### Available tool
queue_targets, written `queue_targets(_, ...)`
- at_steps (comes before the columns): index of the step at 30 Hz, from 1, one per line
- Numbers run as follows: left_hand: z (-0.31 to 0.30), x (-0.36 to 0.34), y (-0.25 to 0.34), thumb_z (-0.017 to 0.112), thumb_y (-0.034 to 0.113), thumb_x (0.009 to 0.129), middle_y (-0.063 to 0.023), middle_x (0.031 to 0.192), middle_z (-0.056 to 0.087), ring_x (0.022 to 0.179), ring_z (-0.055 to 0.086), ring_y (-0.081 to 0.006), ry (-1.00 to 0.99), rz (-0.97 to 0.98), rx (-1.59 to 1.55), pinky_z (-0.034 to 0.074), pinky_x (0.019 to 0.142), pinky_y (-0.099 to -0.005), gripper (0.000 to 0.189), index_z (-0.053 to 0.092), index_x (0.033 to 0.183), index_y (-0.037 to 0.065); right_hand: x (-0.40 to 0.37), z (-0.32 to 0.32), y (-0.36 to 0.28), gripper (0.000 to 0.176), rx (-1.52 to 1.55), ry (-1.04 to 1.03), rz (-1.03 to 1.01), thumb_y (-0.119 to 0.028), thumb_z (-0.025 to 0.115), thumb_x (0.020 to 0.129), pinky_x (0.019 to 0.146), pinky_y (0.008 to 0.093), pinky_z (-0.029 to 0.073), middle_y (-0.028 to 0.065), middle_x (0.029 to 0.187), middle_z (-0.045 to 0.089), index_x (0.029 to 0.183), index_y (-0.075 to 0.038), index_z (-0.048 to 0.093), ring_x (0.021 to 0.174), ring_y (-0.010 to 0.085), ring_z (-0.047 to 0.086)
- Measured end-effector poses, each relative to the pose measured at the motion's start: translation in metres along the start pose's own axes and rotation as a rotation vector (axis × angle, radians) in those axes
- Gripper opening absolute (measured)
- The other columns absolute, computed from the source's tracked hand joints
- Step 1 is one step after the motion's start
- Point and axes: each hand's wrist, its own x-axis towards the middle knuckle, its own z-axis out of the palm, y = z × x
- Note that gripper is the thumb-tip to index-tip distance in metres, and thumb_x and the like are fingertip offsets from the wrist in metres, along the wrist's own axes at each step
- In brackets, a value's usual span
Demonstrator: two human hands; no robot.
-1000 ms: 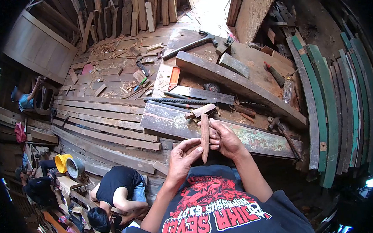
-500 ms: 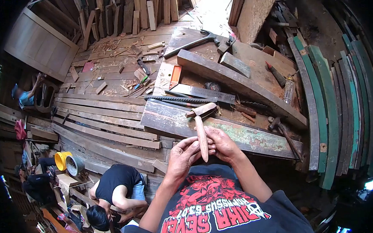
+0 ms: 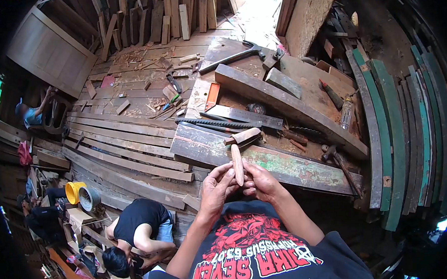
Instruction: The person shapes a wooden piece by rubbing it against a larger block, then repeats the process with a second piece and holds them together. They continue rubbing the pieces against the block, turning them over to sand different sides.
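Wood in hand: a reddish wooden peg (image 3: 238, 165), tapered, with its rounded tip pointing away from the body and its lower end tucked between the two hands.
Left hand: the left hand (image 3: 216, 189) is curled nearly closed, thumb and fingertips pinching the peg's lower half from that side.
Right hand: the right hand (image 3: 259, 182) is much the same, fingers folded in and pressing the peg from the other side. The fingertips of both hands pretty much meet around it.
Why held like that: my guess is that gripping low with both hands leaves the upper half bare and keeps it steady right under the eyes.
Arm pose: both forearms come up from the chest and angle inward, wrists close together, elbows out.
Just past the fingertips: a worn plank with green paint (image 3: 294, 169). The peg's tip overlaps its near edge, but I can't tell if they touch.
A bit further out: a short wooden block (image 3: 243, 136) lies on that plank, with a ribbed steel bar (image 3: 215, 123) beyond it.
Right of the right hand: a hammer (image 3: 336, 159) near the plank's end, probably parked within reach.
Down-left of the left hand: a person in a black shirt (image 3: 137, 223) is crouched on the floor, well apart, with a yellow bucket (image 3: 74, 192) further left.
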Motion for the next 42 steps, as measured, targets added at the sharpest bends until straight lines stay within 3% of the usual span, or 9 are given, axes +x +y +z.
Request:
queue_targets(8, -0.006, 0.000, -0.003, 0.069, 0.027, 0.107, -0.0017, 0.112, 0.077, 0.091, 0.067, -0.0043, 0.012, -0.002, 0.165, 0.050, 0.074, -0.0195, 0.038, 0.067, 0.139, 0.007, 0.015, -0.022, 0.011, 0.035, 0.182, -0.086, 0.066, -0.043, 0.043, 0.116, 0.046, 0.0161, 0.034, -0.0046, 0.082, 0.050, 0.118, -0.012, 0.058, 0.058, 0.0015, 0.041)
queue_targets(17, -0.012, -0.001, -0.005, 0.067, 0.017, 0.106, 0.0009, 0.111, 0.074, 0.086, 0.062, -0.0029, 0.026, 0.051, 0.242, 0.050, 0.075, -0.0198, 0.034, 0.067, 0.139, 0.008, 0.025, -0.039, 0.020, 0.039, 0.407, -0.203, 0.170, -0.043, 0.038, 0.117, 0.042, 0.0131, 0.033, -0.0015, 0.089, 0.049, 0.120, -0.009, 0.057, 0.062, 0.0018, 0.041)
queue_targets(18, -0.012, -0.002, -0.003, 0.062, 0.007, 0.104, -0.0006, 0.110, 0.072, 0.084, 0.061, -0.0036, 0.028, 0.050, 0.194, 0.051, 0.075, -0.0208, 0.034, 0.068, 0.137, 0.005, 0.027, -0.040, 0.021, 0.039, 0.421, -0.206, 0.183, -0.043, 0.038, 0.117, 0.042, 0.0135, 0.033, -0.0015, 0.089, 0.048, 0.120, -0.009, 0.057, 0.063, 0.0023, 0.041)
queue_targets(22, -0.025, 0.005, 0.017, 0.055, -0.004, 0.099, -0.0058, 0.115, 0.066, 0.093, 0.065, -0.0103, 0.066, 0.240, 0.164, 0.055, 0.084, -0.0236, 0.039, 0.066, 0.135, 0.001, 0.030, -0.043, 0.025, 0.038, 0.490, -0.295, 0.212, -0.044, 0.038, 0.117, 0.045, 0.0159, 0.034, -0.0021, 0.088, 0.047, 0.129, -0.013, 0.057, 0.067, 0.0054, 0.041)
queue_targets(26, -0.028, 0.003, 0.052, 0.064, 0.005, 0.103, -0.0031, 0.111, 0.069, 0.095, 0.064, -0.0084, 0.170, 0.412, 0.275, 0.054, 0.084, -0.0234, 0.030, 0.067, 0.133, 0.001, 0.033, -0.046, 0.025, 0.037, 0.588, -0.311, 0.262, -0.044, 0.038, 0.116, 0.046, 0.0165, 0.035, -0.0026, 0.086, 0.045, 0.141, -0.023, 0.056, 0.068, 0.0060, 0.041)
queue_targets(29, -0.024, 0.002, 0.059, 0.066, 0.005, 0.103, -0.0039, 0.112, 0.071, 0.100, 0.065, -0.0091, 0.098, 0.468, 0.386, 0.053, 0.089, -0.0250, 0.029, 0.068, 0.131, 0.000, 0.035, -0.046, 0.024, 0.036, 0.613, -0.315, 0.260, -0.045, 0.038, 0.116, 0.047, 0.0166, 0.035, -0.0028, 0.086, 0.045, 0.136, -0.022, 0.056, 0.067, 0.0064, 0.041)
queue_targets(32, -0.018, 0.007, 0.049, 0.069, 0.004, 0.101, -0.0078, 0.120, 0.072, 0.111, 0.066, -0.0136, 0.021, 0.430, 0.510, 0.052, 0.100, -0.0295, 0.033, 0.068, 0.134, 0.001, 0.035, -0.040, 0.019, 0.037, 0.592, -0.308, 0.230, -0.044, 0.039, 0.116, 0.048, 0.0182, 0.038, -0.0022, 0.082, 0.043, 0.121, -0.010, 0.056, 0.066, 0.0068, 0.041)
queue_targets(34, -0.015, 0.015, 0.039, 0.069, 0.004, 0.101, -0.0100, 0.124, 0.072, 0.117, 0.066, -0.0149, -0.060, 0.441, 0.600, 0.053, 0.103, -0.0310, 0.037, 0.067, 0.138, 0.001, 0.038, -0.043, 0.019, 0.038, 0.550, -0.309, 0.226, -0.047, 0.038, 0.116, 0.047, 0.0174, 0.036, -0.0026, 0.084, 0.044, 0.119, -0.013, 0.055, 0.066, 0.0066, 0.041)
queue_targets(42, 0.004, 0.032, 0.023, 0.081, 0.013, 0.091, -0.0150, 0.129, 0.073, 0.118, 0.070, -0.0233, -0.087, 0.513, 0.895, 0.056, 0.100, -0.0366, 0.047, 0.070, 0.136, 0.006, 0.032, -0.048, 0.025, 0.041, 0.449, -0.204, 0.213, -0.051, 0.037, 0.116, 0.047, 0.0168, 0.036, -0.0044, 0.083, 0.047, 0.115, -0.015, 0.056, 0.063, 0.0056, 0.042)
